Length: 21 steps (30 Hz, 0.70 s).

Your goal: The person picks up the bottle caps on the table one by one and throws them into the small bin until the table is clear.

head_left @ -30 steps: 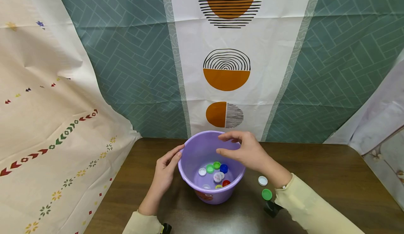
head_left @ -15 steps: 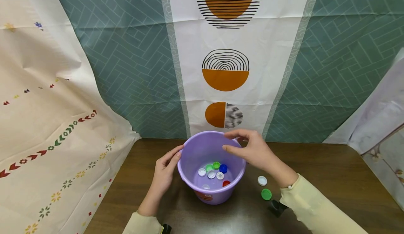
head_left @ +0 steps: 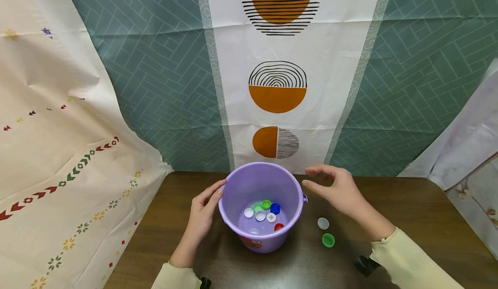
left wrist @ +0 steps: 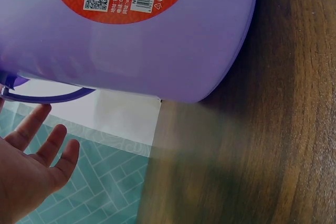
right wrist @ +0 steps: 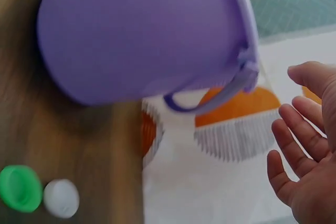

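Note:
A purple bucket (head_left: 260, 241) stands on the table with several plastic bottle caps on its floor: white (head_left: 248, 213), green (head_left: 258, 207), blue (head_left: 275, 208) and red (head_left: 278, 227). My left hand (head_left: 204, 211) rests its thumb and forefinger on the bucket's left rim; the other fingers (left wrist: 52, 148) are spread in the left wrist view. Right of the bucket, my right hand (head_left: 342, 191) hovers with thumb and fingers apart, holding nothing. Beneath it on the table lie a white cap (head_left: 323, 223) and a green cap (head_left: 328, 240).
The brown wooden table (head_left: 404, 219) ends at a hanging green and white cloth (head_left: 186, 85). A cream patterned cloth (head_left: 78, 150) drapes along the left side. The bucket's handle (right wrist: 210, 100) hangs against its far side.
My right hand has moved right, from over the bucket to beside it. Inside, a white cap has shifted left and the yellow cap is no longer visible. My left hand has stayed put.

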Motion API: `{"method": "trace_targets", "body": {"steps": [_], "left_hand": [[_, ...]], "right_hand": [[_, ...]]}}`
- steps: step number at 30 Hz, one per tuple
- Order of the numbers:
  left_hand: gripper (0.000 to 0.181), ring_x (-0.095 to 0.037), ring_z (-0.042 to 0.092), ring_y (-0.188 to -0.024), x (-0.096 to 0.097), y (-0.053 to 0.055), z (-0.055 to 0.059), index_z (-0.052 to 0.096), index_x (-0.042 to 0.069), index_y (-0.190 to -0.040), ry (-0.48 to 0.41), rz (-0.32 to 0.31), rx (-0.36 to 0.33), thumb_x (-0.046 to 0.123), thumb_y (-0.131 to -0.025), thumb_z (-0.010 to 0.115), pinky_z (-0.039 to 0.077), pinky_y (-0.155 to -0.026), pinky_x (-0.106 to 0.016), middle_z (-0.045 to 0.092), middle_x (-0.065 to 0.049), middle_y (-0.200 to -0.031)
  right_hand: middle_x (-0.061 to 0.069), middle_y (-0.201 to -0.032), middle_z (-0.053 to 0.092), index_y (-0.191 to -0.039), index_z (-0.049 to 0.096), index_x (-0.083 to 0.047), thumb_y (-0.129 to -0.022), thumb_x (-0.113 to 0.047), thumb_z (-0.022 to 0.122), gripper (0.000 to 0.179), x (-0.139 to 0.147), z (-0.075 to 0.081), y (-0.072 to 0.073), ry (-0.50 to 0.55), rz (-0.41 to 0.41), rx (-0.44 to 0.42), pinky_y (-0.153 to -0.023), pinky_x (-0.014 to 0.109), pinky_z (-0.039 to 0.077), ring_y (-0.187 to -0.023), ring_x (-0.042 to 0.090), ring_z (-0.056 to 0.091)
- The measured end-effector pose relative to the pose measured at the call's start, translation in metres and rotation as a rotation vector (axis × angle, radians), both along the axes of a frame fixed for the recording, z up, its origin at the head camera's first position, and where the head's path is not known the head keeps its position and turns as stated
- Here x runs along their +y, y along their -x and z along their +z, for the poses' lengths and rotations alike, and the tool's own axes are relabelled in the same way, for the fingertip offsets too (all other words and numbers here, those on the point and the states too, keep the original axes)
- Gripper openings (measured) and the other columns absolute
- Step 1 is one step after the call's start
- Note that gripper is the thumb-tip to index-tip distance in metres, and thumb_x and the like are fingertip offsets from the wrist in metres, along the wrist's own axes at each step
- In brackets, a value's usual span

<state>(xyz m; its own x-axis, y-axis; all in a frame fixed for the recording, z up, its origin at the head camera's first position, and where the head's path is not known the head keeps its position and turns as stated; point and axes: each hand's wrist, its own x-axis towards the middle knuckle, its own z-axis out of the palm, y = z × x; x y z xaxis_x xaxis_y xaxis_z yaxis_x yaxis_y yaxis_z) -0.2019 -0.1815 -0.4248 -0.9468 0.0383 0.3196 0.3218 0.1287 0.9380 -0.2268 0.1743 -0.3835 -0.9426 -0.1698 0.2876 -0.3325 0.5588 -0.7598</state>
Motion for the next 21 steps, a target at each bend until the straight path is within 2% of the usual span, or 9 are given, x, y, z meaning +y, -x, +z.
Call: {"method": "trace_targets", "body": {"steps": [6, 11, 16, 21], "left_hand": [[0.031, -0.023, 0.059, -0.115, 0.001, -0.001, 0.002, 0.06, 0.004, -0.124, 0.01, 0.001, 0.006, 0.015, -0.095, 0.054, 0.049, -0.091, -0.021, 0.061, -0.014, -0.126], [0.032, -0.023, 0.058, -0.115, 0.001, -0.002, 0.002, 0.059, 0.003, -0.125, 0.007, 0.003, 0.003, 0.014, -0.095, 0.054, 0.049, -0.091, -0.02, 0.06, -0.014, -0.126], [0.032, -0.023, 0.059, -0.114, 0.001, -0.002, 0.001, 0.058, 0.002, -0.125, 0.01, -0.005, 0.007, 0.013, -0.095, 0.053, 0.049, -0.09, -0.02, 0.06, -0.016, -0.127], [0.032, -0.022, 0.059, -0.115, 0.0, -0.001, 0.001, 0.059, 0.004, -0.125, 0.0, -0.004, -0.002, 0.014, -0.095, 0.054, 0.049, -0.091, -0.021, 0.061, -0.012, -0.126]], "right_hand": [[-0.015, -0.103, 0.068, -0.103, 0.066, -0.033, -0.077, -0.049, 0.071, 0.031, 0.025, -0.026, -0.004, -0.049, -0.067, -0.018, -0.084, 0.03, 0.05, -0.099, 0.009, 0.061], [-0.009, -0.104, 0.069, -0.102, 0.067, -0.029, -0.078, -0.045, 0.072, 0.029, 0.044, -0.051, -0.008, -0.071, -0.072, -0.035, -0.08, 0.027, 0.052, -0.095, 0.01, 0.064], [-0.004, -0.103, 0.07, -0.104, 0.066, -0.026, -0.078, -0.044, 0.072, 0.032, 0.061, -0.077, -0.015, -0.072, -0.059, -0.127, -0.075, 0.026, 0.054, -0.089, 0.008, 0.066], [0.0, -0.103, 0.07, -0.104, 0.067, -0.022, -0.076, -0.048, 0.072, 0.038, 0.072, -0.099, -0.019, -0.107, -0.025, -0.218, -0.069, 0.021, 0.052, -0.086, 0.008, 0.066]]}}
